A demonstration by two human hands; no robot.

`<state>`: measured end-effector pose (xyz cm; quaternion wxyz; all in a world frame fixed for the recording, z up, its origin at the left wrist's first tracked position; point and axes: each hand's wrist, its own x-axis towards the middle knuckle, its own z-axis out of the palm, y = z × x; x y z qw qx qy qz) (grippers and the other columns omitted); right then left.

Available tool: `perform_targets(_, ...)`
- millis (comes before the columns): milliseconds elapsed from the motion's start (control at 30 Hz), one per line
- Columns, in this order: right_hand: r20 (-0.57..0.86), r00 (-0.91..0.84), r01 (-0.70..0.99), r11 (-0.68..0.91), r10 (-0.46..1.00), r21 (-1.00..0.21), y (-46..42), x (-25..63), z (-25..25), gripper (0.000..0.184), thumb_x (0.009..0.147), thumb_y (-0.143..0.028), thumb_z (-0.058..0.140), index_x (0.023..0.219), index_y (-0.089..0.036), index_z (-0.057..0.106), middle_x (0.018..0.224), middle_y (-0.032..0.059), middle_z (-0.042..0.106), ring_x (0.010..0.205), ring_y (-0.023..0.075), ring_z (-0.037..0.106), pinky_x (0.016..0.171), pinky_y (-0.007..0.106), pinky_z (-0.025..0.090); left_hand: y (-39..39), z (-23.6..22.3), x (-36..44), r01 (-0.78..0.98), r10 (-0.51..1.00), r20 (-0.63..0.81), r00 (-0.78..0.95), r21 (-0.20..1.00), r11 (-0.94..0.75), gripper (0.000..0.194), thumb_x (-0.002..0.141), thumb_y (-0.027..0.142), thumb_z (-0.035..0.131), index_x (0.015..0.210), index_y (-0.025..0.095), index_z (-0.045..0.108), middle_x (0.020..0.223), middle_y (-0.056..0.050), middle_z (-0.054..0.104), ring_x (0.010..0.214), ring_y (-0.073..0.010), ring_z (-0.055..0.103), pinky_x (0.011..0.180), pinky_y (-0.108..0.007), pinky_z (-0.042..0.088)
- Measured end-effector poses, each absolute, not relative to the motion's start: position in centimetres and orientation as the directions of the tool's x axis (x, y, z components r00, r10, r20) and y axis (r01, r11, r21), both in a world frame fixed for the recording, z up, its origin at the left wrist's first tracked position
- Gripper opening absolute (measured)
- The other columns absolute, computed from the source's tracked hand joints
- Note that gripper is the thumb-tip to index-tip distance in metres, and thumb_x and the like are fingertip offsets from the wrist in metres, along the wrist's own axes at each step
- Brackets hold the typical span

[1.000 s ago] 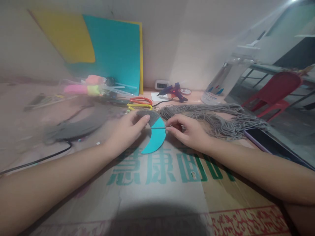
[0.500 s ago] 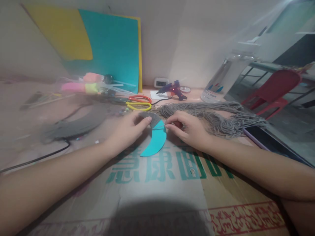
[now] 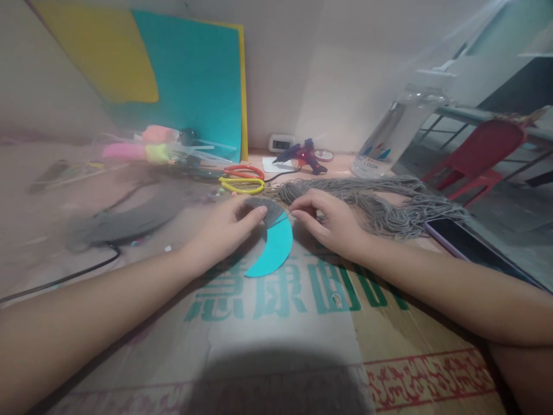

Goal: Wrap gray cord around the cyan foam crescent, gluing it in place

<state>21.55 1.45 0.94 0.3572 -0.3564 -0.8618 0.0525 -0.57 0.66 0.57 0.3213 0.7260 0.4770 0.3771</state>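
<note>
Held the turquoise crescent (image 3: pixel 276 251) at the centre of the frame in the left hand (image 3: pixel 220 225), with thumb closed down over the grey-covered upper end and fingers partly hidden, probably to steady the piece. Pinched a thin grey strand (image 3: pixel 281 219) between thumb and forefinger of the right hand (image 3: pixel 334 227), just beside the crescent's outer edge, seemingly to guide the line across the face under light tension. Had the crescent low over printed cardboard (image 3: pixel 389 357), perhaps for a flat working surface. Had loose grey yarn (image 3: pixel 393 216) right of centre, likely for easy reach, near the phone (image 3: pixel 466 245), with scissors (image 3: pixel 242 191) and a glue gun (image 3: pixel 305 155) just above the hands.
</note>
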Motion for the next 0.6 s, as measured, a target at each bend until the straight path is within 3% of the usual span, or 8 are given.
perform_targets(600,0.581,-0.468,0.565,0.731,0.666,-0.383,1.74,21.63,0.69,0.014,0.093,-0.027,0.052,0.088,-0.018,0.061,0.080,0.0027,0.061,0.071,0.0137,0.054,0.066,0.027,0.043,0.49,0.71,-0.45,0.449,0.946,0.216,0.242,0.839,-0.307,0.023,0.085,0.041,0.054,0.088,0.022,0.066,0.061,0.001,0.065,0.062,-0.0185,0.059,0.059,-0.028,0.046)
